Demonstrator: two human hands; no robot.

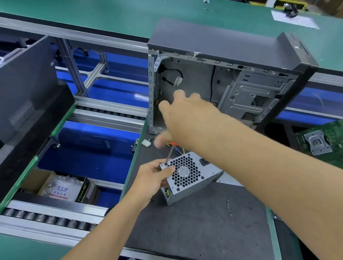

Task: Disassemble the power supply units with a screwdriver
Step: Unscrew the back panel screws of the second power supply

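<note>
Standing on the dark mat (208, 227) is one big open computer case (221, 82) with black cables inside. Next comes one grey power supply (190, 177), tilted on the mat in front of the case. The left hand (151, 179) grips its corner. The right hand (180, 118) holds one screwdriver (169, 153) on a corner screw, fingers loose and spread. A few tiny screws (228, 205) lie nearby.
</note>
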